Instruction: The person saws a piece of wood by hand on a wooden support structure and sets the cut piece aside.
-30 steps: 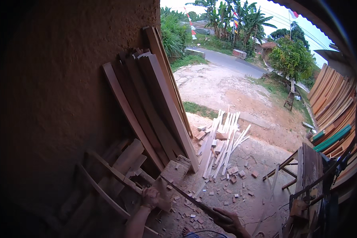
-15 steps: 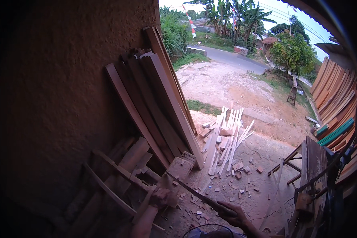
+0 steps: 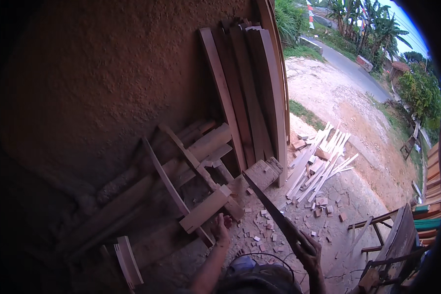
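My right hand (image 3: 307, 250) grips the handle of a long handsaw (image 3: 272, 208), its dark blade angled up and left toward a scuffed wooden block (image 3: 264, 172). My left hand (image 3: 222, 228) is just below and right of a short pale board (image 3: 205, 209), its fingers slightly bent and apart with nothing visible in them; whether it touches the board I cannot tell. That board lies across a rough wooden frame (image 3: 183, 157) of crossed pieces beside the wall.
Tall planks (image 3: 245, 93) lean on the rough wall at left. Pale strips (image 3: 319, 164) and small offcuts (image 3: 321, 213) litter the concrete floor. A dark wooden bench (image 3: 389, 235) and stacked boards (image 3: 431, 176) stand at right. Outside are dirt ground, a road and greenery.
The view has turned left, shifting the scene rightward. My left hand's fingers have loosened beside the short board, which now shows more clearly. The saw is angled more steeply.
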A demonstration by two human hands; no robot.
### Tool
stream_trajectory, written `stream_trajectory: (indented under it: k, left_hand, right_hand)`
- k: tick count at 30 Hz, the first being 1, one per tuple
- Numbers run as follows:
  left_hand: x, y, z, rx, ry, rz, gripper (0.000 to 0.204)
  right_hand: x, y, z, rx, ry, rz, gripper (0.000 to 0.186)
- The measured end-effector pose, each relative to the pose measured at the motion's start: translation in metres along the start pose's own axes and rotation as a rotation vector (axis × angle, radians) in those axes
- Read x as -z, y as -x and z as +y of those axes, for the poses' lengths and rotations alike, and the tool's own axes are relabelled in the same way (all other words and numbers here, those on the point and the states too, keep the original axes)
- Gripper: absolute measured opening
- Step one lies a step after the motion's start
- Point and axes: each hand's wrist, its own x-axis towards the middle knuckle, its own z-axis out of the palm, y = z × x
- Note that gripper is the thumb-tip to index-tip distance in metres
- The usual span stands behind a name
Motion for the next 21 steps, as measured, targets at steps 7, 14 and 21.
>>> stream_trajectory:
  k: [7, 14, 21]
  left_hand:
    - [0.029, -0.029, 0.022, 0.247, 0.379, 0.137, 0.067]
    - [0.033, -0.05, 0.037, -0.021, 0.36, 0.086, 0.065]
    - [0.013, -0.022, 0.144, -0.211, -0.127, -0.22, 0.056]
  right_hand:
    - [0.025, 0.008, -0.009, -0.001, -0.001, -0.072, 0.064]
    - [0.045, 0.002, 0.005, 0.02, -0.095, -0.174, 0.062]
    - [0.071, 0.014, 0.022, 0.046, -0.06, 0.022, 0.063]
